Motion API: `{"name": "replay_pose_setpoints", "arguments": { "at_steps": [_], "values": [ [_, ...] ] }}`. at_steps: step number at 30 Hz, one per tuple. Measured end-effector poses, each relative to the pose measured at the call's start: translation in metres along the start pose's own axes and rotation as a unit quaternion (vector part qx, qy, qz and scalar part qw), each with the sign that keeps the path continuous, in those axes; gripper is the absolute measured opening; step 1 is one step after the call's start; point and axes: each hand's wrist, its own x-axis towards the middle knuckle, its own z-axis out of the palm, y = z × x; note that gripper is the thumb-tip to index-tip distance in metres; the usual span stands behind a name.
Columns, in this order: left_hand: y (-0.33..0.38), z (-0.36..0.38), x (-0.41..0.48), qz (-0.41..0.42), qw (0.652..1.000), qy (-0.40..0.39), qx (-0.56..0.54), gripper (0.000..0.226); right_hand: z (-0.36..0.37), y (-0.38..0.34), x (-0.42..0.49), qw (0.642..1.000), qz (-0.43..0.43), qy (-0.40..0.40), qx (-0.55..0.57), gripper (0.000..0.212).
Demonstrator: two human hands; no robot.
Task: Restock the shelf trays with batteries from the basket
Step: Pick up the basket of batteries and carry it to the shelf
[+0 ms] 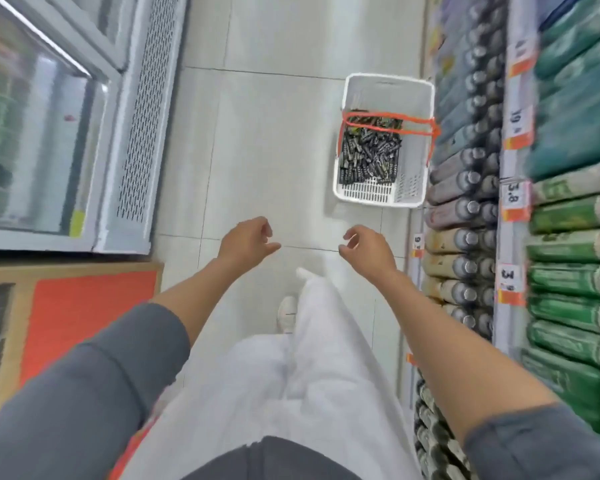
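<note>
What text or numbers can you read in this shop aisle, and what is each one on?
"3.8": middle price tag on the shelf edge.
"19", rest blurred: upper price tag.
"3", then a blurred digit: lower price tag.
"6", uncertain: small tag by the bottles.
Labels on the bottles, green packs and batteries: too blurred to read.

Both hands empty, left [248, 239], right [368, 249], basket [416, 168] of batteries [369, 152] on floor [257, 133]
</note>
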Motion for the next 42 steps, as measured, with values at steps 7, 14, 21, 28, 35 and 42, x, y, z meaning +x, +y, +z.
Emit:
{"name": "replay_pose_setpoints", "arguments": {
  "at_steps": [7, 14, 21, 28, 35, 42],
  "values": [
    [0.093, -0.071, 0.202, 0.051, 0.998, -0.026, 0.017, 0.030, -0.073, -0.050, 0.169, 0.988, 0.055, 0.084, 0.115, 0.012],
    [0.198, -0.108, 0.351, 0.133, 0.984, -0.097, 0.072, 0.031, -0.132, -0.086, 0.281, 0.961, 0.135, 0.138, 0.196, 0.013],
    [0.254, -0.092, 0.483, 0.226, 0.942, -0.202, 0.142, 0.037, -0.138, -0.072, 0.374, 0.884, 0.257, 0.210, 0.330, 0.014],
    [0.272, -0.020, 0.583, 0.319, 0.865, -0.306, 0.239, 0.061, -0.084, -0.017, 0.440, 0.754, 0.382, 0.336, 0.416, 0.032],
    [0.268, 0.080, 0.628, 0.348, 0.780, -0.404, 0.326, 0.130, -0.045, 0.038, 0.483, 0.598, 0.429, 0.324, 0.594, 0.066],
    [0.251, 0.125, 0.642, 0.240, 0.797, -0.456, 0.314, 0.140, -0.053, 0.055, 0.494, 0.603, 0.355, 0.322, 0.637, 0.050]
  ]
}}
